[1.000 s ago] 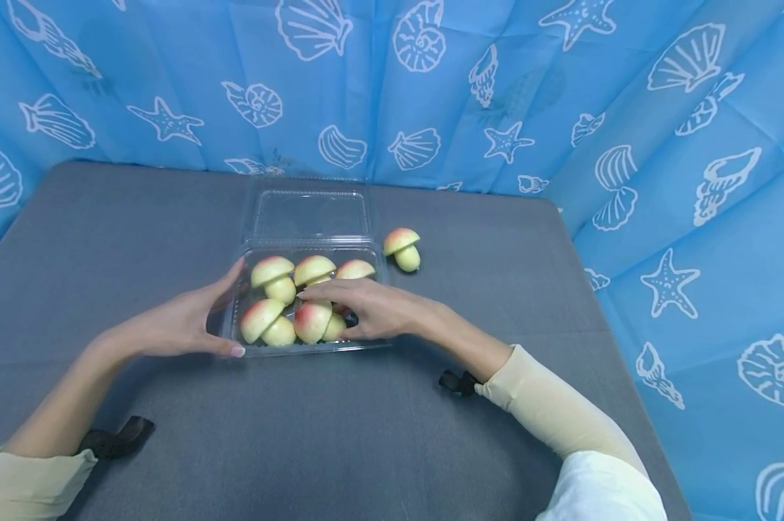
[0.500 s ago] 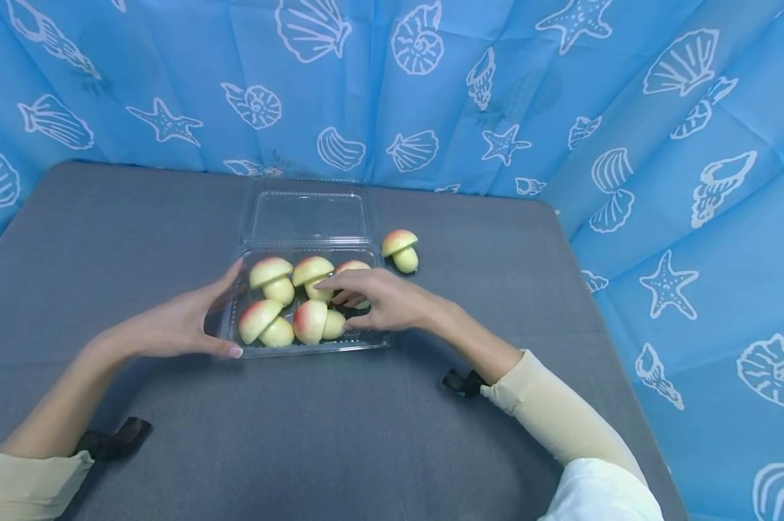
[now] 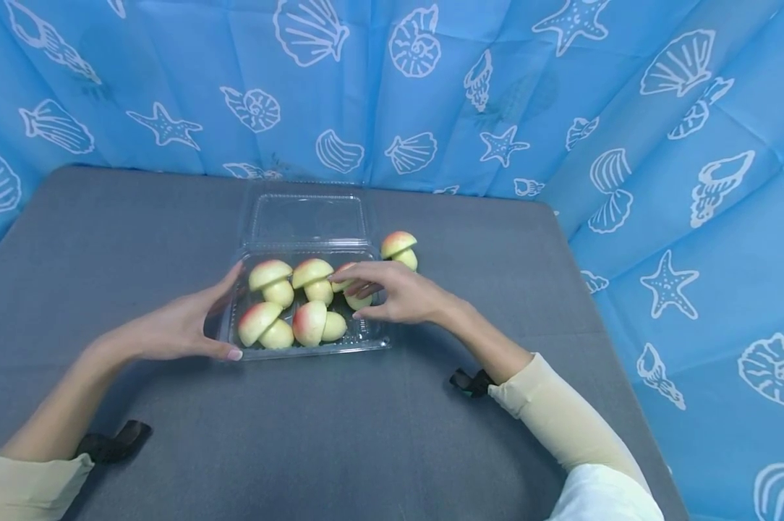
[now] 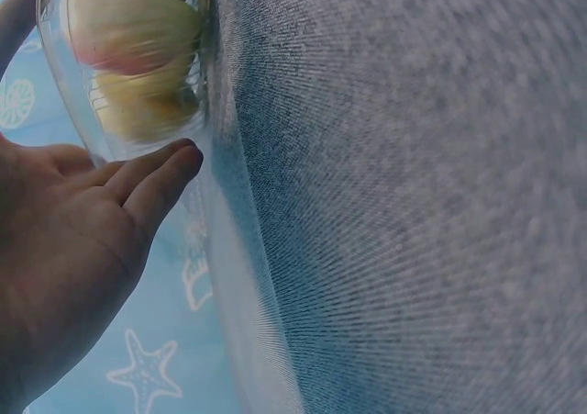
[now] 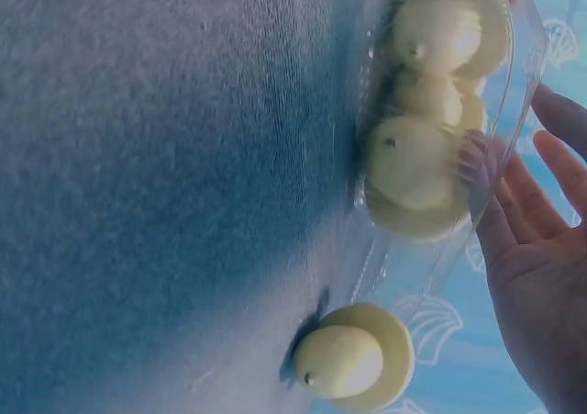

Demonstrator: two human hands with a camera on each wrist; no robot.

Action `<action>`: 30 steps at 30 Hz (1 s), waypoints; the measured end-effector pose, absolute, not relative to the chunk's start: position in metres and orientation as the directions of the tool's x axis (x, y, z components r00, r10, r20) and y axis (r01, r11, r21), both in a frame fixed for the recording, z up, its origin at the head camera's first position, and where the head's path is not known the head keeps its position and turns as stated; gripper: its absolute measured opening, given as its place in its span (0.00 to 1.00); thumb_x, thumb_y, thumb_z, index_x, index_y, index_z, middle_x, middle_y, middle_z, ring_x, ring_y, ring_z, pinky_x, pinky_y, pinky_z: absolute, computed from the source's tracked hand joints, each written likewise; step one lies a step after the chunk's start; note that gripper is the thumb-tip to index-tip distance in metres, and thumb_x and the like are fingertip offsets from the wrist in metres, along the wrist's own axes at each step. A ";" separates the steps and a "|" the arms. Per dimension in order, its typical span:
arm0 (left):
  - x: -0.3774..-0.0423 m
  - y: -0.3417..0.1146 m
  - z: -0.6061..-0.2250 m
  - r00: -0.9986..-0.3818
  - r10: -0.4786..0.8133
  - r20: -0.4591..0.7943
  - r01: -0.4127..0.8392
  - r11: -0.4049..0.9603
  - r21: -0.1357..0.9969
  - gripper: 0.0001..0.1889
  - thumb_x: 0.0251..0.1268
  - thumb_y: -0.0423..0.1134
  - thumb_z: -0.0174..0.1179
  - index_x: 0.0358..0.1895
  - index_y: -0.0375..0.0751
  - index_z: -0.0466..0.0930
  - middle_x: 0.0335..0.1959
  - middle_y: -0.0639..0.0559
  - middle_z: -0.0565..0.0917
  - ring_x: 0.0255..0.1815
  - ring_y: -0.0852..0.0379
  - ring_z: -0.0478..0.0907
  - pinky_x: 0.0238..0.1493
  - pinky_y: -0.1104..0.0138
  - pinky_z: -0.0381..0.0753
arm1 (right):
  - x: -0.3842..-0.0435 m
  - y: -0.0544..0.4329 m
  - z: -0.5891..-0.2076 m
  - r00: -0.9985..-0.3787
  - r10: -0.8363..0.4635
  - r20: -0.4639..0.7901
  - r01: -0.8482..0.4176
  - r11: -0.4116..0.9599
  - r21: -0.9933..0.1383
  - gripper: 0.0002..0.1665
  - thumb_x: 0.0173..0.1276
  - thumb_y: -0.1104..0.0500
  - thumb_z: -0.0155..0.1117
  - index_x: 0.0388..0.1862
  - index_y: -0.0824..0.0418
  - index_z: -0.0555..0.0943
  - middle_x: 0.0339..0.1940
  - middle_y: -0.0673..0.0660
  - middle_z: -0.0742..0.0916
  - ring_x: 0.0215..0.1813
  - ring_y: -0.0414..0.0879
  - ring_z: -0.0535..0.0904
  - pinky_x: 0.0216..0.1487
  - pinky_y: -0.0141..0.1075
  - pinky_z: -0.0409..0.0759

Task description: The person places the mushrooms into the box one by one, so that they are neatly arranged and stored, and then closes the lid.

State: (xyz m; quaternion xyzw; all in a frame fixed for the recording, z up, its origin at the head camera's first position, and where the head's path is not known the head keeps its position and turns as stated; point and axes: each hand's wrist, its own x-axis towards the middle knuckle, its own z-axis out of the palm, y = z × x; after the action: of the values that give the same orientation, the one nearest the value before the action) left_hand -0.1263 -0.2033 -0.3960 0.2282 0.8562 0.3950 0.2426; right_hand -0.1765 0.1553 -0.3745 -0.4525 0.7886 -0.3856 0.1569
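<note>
A clear plastic clamshell box stands on the table with its lid laid back. Several yellow mushroom-shaped pieces with pink-tinged caps sit in it, including a front one lying on its side. My left hand rests against the box's left side, thumb and fingers spread straight. Over the box's right side hovers my right hand, fingers loosely bent above the back right mushroom piece, partly hiding it; whether they touch it is unclear. Beyond this hand, another mushroom piece lies outside the box.
A grey cloth-covered table lies beneath everything. Blue curtain with white shell prints hangs behind its back edge and along its right side. Black straps hang below both wrists.
My right hand has moved right and back, from over the front right mushroom piece to the back right one. The front right piece is uncovered now. The left hand stays put.
</note>
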 end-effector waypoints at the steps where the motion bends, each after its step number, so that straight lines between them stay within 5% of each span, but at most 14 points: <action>1: -0.126 -0.203 -0.396 -0.778 0.581 -0.239 0.196 0.586 0.786 0.71 0.50 0.53 0.76 0.79 0.48 0.21 0.80 0.36 0.33 0.76 0.28 0.47 0.72 0.38 0.54 | -0.177 0.156 -0.375 -0.545 -0.831 0.107 -0.592 0.292 -0.751 0.34 0.61 0.68 0.73 0.67 0.65 0.74 0.60 0.63 0.82 0.55 0.52 0.84 0.54 0.34 0.83; 11: -0.126 -0.203 -0.398 -0.777 0.587 -0.226 0.206 0.577 0.791 0.70 0.51 0.54 0.76 0.79 0.50 0.21 0.81 0.39 0.32 0.76 0.28 0.49 0.71 0.39 0.56 | -0.181 0.174 -0.374 -0.596 -0.778 0.200 -0.613 0.279 -0.740 0.32 0.60 0.70 0.73 0.65 0.65 0.77 0.58 0.59 0.84 0.52 0.51 0.85 0.53 0.38 0.84; 19: -0.126 -0.203 -0.397 -0.778 0.583 -0.235 0.193 0.578 0.793 0.70 0.51 0.52 0.76 0.79 0.48 0.21 0.80 0.36 0.32 0.75 0.26 0.49 0.70 0.39 0.57 | -0.186 0.187 -0.374 -0.655 -0.715 0.244 -0.586 0.277 -0.762 0.33 0.56 0.74 0.73 0.63 0.70 0.77 0.54 0.67 0.85 0.50 0.60 0.85 0.52 0.46 0.85; 30: -0.127 -0.205 -0.397 -0.777 0.585 -0.232 0.202 0.581 0.789 0.70 0.51 0.54 0.76 0.79 0.48 0.21 0.80 0.34 0.33 0.74 0.26 0.50 0.70 0.39 0.57 | -0.196 0.207 -0.368 -0.692 -0.677 0.249 -0.594 0.340 -0.729 0.29 0.59 0.69 0.73 0.61 0.66 0.80 0.52 0.64 0.86 0.49 0.57 0.85 0.46 0.52 0.86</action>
State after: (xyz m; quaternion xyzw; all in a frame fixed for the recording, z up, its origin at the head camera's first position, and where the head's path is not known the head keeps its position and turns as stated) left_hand -0.1273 -0.2053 -0.3970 0.2300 0.8555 0.3959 0.2418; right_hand -0.1957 0.2068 -0.3682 -0.3892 0.8170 -0.4227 0.0490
